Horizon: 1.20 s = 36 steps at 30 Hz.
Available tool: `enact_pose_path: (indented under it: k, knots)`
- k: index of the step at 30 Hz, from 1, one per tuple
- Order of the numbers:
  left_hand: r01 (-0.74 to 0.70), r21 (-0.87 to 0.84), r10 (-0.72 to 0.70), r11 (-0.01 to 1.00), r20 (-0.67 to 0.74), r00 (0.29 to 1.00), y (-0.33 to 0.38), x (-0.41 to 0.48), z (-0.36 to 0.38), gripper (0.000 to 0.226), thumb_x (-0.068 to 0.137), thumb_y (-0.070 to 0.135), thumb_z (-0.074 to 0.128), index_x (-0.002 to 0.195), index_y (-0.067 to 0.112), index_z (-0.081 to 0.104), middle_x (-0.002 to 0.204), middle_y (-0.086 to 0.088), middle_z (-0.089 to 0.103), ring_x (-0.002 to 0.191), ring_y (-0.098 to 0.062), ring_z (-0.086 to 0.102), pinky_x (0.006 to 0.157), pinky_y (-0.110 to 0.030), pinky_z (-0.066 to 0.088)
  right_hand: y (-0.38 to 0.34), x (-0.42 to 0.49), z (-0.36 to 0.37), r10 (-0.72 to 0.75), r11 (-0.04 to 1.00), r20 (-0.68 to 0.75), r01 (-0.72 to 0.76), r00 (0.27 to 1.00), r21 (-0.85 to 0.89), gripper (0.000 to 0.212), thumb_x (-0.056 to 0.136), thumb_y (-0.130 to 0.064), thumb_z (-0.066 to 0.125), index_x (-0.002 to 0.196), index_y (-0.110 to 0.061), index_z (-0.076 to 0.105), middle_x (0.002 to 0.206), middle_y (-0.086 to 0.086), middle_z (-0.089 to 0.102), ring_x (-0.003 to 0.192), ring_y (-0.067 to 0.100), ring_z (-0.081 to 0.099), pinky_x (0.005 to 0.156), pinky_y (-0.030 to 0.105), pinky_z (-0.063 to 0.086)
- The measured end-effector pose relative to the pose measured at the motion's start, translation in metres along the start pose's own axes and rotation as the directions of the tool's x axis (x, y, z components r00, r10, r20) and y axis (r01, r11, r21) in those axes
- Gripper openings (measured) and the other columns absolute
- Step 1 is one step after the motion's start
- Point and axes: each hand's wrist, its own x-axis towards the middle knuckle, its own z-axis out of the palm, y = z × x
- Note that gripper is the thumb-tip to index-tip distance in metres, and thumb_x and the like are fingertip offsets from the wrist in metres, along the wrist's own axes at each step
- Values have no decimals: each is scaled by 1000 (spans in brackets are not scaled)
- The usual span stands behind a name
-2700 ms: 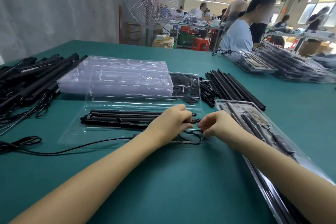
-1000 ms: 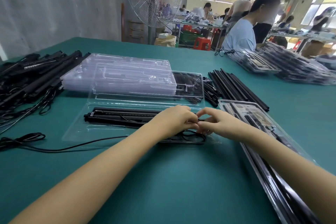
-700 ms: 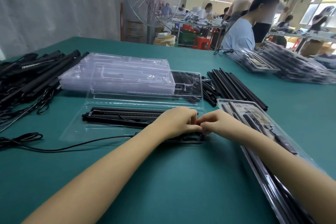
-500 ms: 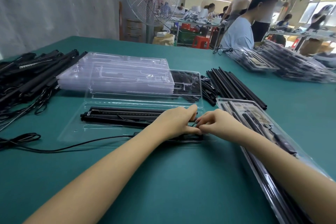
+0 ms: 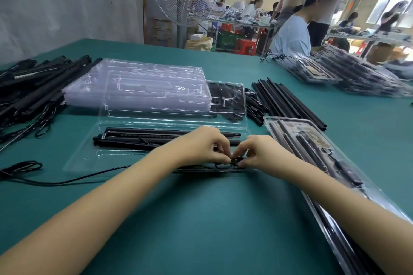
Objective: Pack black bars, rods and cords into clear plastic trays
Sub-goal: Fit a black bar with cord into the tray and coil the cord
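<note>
Cord (image 5: 233,161), black, at near right corner of clear tray (image 5: 85,158): our left hand (image 5: 201,147) and right hand (image 5: 263,154) both pinch its loop in curled fingers (image 5: 223,150); we should coil small, press flat

The table (image 5: 201,219) is showing plain teal green all over. Near its front edge the tray (image 5: 89,158) is looking clear, with black bars (image 5: 145,138) in it and a black cord (image 5: 67,182) trailing toward the left edge. The stack (image 5: 138,87) behind is showing clear with a faint lilac tint. Black rods (image 5: 288,100) are lying to its right, and a black pile (image 5: 33,87) is lying at the left edge. Past the far edge, stools (image 5: 244,46) are showing red, a crate (image 5: 226,39) green and a shirt (image 5: 290,35) pale blue.
</note>
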Motion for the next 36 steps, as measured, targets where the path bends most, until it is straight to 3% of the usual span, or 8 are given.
enact_pose_path:
  k: [3,8,12,18,23,27,31,36]
  knots:
    - [65,-33,-62,997,67,996,-6,-6,-10,11,81,29,72,92,30,74,69,13,58,61,9,49,57,-6,35,-1,1,2,-17,999,11,17,1000,-40,20,80,-17,72,101,-19,71,79,-15,50,76,8,49,63,14,32]
    - [163,15,-163,987,42,986,-10,-7,-7,19,78,38,73,90,34,59,71,12,56,59,6,50,52,-11,33,0,2,4,-16,998,9,17,1000,-65,19,80,-20,73,98,-19,68,101,-2,62,83,8,48,76,22,41]
    - [176,64,-180,982,63,982,-5,0,-8,18,78,37,73,88,32,59,70,12,54,62,3,49,58,-24,38,-1,4,2,22,997,25,-20,999,-79,17,79,-18,72,95,-20,67,100,-3,64,81,9,51,76,25,46]
    - [188,97,-198,977,110,974,2,5,-11,16,81,33,71,91,29,60,70,13,52,63,3,46,57,-24,37,-3,4,0,74,996,27,-72,997,-58,14,79,-14,69,92,-21,66,94,-3,65,80,12,56,75,27,49]
    - [182,155,-195,971,74,978,5,2,-8,14,81,33,71,84,29,58,67,13,51,62,2,46,58,-27,39,-5,5,1,88,992,5,-87,996,-93,12,83,-11,62,89,-21,65,90,-4,65,85,15,60,74,25,47]
    - [166,251,-174,954,9,985,7,-1,-1,16,80,35,70,79,32,54,72,12,49,71,-7,48,53,-25,30,-7,7,2,81,984,-14,-82,997,-159,15,84,-11,57,91,-22,65,95,-5,67,89,16,60,72,24,44]
    - [100,244,-98,965,-17,995,3,-6,4,14,82,31,69,89,22,62,86,6,45,85,-15,52,66,-29,42,-7,6,7,14,958,-65,-32,998,-286,19,87,-12,50,99,-22,60,100,-3,67,93,20,58,70,29,41]
    - [62,231,-66,971,9,998,7,-6,9,14,83,23,69,85,14,57,72,11,38,77,-15,46,71,-33,41,-7,9,8,-12,934,-75,-15,997,-358,19,89,-15,50,99,-26,62,103,-3,66,95,21,58,69,28,40]
